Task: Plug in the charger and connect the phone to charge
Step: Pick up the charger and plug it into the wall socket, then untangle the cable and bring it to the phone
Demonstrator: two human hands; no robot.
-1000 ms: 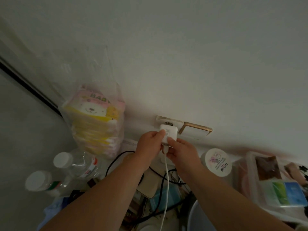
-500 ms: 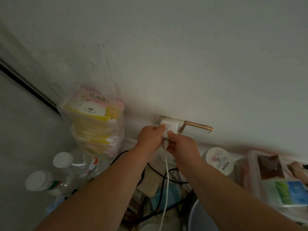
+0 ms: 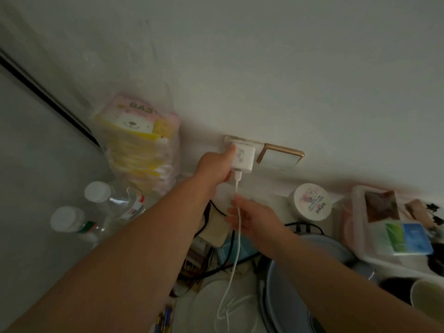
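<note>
A white charger block [image 3: 243,157] sits against the wall socket [image 3: 234,139], and my left hand [image 3: 216,168] grips its left side. Its white cable [image 3: 236,246] hangs straight down from the block and loops on a white surface below. My right hand [image 3: 252,218] is lower, off the charger, with fingers loosely apart around the cable; I cannot tell if it pinches it. No phone is visible.
A gold-framed wall switch [image 3: 280,157] is right of the socket. A pack of baby wipes [image 3: 141,150] and two clear bottles [image 3: 113,200] stand at left. A white jar [image 3: 312,201], a plastic box [image 3: 394,224], black cables [image 3: 216,236] and a blue basin [image 3: 288,284] crowd below.
My right hand has let go of the charger and dropped down along the cable. My left hand still holds the charger, now pressed at the socket.
</note>
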